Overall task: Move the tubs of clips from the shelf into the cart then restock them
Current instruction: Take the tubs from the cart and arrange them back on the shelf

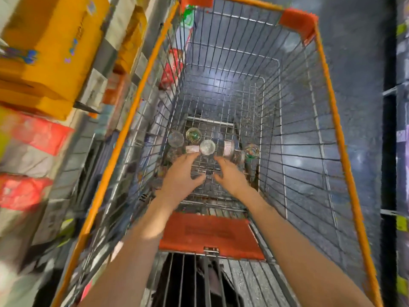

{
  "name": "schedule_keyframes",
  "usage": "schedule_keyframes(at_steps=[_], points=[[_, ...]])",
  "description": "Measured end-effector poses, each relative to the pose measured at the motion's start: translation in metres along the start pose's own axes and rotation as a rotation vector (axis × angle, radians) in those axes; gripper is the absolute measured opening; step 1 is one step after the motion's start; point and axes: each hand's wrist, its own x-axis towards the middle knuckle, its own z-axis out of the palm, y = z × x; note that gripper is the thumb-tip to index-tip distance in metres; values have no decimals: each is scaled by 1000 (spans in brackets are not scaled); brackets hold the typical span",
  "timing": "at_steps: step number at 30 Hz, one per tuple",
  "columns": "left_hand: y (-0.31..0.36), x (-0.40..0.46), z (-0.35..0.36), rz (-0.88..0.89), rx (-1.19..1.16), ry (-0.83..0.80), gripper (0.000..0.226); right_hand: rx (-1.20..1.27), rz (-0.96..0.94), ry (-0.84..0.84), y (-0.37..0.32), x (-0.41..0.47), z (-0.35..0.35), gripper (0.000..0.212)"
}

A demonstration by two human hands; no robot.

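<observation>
hands (205,173) above clear round tubs (207,147)

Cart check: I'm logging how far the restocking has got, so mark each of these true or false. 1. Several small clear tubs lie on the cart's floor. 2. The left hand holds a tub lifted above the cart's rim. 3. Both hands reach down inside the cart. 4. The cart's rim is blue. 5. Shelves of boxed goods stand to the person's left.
1. True: the tubs lie clustered on the wire floor of the cart.
2. False: the left hand is low inside the cart, fingertips beside the tubs, with no tub lifted.
3. True: the left hand and the right hand both reach in, fingers spread.
4. False: the rim is orange.
5. True: the shelves hold yellow and red boxes.
</observation>
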Motion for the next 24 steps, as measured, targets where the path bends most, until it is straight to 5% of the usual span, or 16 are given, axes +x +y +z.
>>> schedule_keyframes(at_steps=[11,24], points=[[-46,40,19,-156,-89,24,68,203,88,92,26,115,34,72],[-67,36,32,-173,-138,-13,67,6,51,117,38,128,72,65]])
